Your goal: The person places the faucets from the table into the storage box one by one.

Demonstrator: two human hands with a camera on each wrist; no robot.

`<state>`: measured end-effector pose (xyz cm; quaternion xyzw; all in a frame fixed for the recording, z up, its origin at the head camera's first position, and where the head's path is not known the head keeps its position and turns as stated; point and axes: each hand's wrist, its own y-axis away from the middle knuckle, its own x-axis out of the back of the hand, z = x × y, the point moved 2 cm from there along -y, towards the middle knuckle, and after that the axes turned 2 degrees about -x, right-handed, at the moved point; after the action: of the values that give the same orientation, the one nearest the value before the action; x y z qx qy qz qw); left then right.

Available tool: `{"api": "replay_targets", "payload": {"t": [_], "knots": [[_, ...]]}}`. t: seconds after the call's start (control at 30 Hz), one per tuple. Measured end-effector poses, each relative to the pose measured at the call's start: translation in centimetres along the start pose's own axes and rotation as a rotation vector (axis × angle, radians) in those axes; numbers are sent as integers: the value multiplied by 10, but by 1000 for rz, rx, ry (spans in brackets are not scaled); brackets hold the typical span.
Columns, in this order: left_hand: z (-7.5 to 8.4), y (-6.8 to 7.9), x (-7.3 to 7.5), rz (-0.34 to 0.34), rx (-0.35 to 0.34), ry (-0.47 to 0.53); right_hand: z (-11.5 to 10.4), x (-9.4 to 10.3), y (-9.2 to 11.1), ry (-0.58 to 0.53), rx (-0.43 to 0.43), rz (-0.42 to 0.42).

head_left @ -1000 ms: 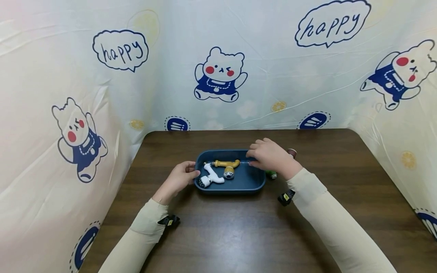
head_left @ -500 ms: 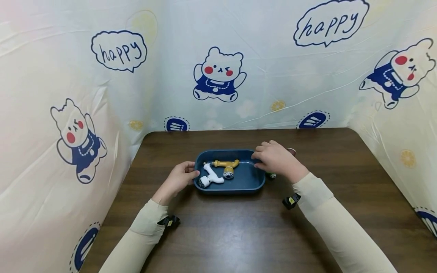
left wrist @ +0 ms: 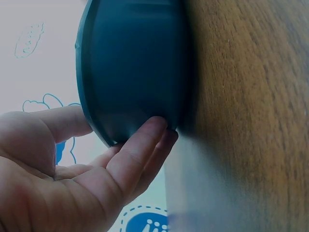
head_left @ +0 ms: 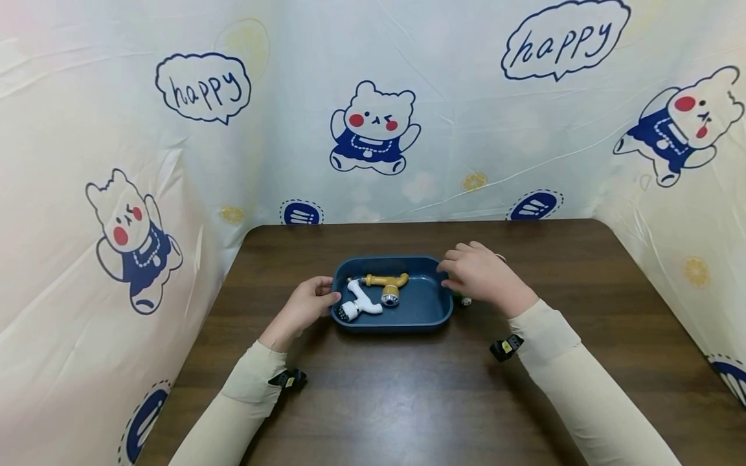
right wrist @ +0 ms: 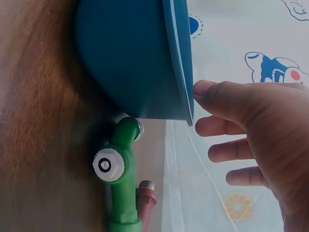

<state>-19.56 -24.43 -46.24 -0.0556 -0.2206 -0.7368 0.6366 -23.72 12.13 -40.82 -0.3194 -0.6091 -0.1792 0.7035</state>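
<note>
A dark blue oblong tray [head_left: 396, 327] sits on the table, with a white faucet [head_left: 362, 299] and a yellow faucet [head_left: 386, 280] lying in its left half. My left hand [head_left: 302, 307] holds the tray's left end; in the left wrist view its fingers [left wrist: 137, 150] lie against the outer wall and the thumb is at the rim. At the right end, my right hand [head_left: 486, 277] hovers beside the rim with loosely bent, spread fingers and nothing in them. Below it in the right wrist view lie a green faucet [right wrist: 124, 179] and a reddish-brown faucet [right wrist: 147, 198], partly hidden.
The brown wooden table [head_left: 384, 401] reaches back to a printed cloth [head_left: 454, 110] that hangs behind it and at both sides. The green and reddish-brown faucets lie close against the tray's right end.
My right hand has drawn right, from over the tray's right part to its right rim. The left hand, the tray and the faucets in it have stayed in place.
</note>
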Motion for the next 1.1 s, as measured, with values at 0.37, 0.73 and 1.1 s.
{"api": "replay_targets", "payload": {"t": [0.37, 0.73, 1.1], "knots": [[2, 1, 0, -3, 0, -4, 7, 2, 10, -21, -51, 1], [2, 2, 0, -9, -4, 0, 17, -4, 20, -38, -90, -27], [1, 2, -1, -15, 3, 0, 22, -12, 28, -48, -109, -32]]}}
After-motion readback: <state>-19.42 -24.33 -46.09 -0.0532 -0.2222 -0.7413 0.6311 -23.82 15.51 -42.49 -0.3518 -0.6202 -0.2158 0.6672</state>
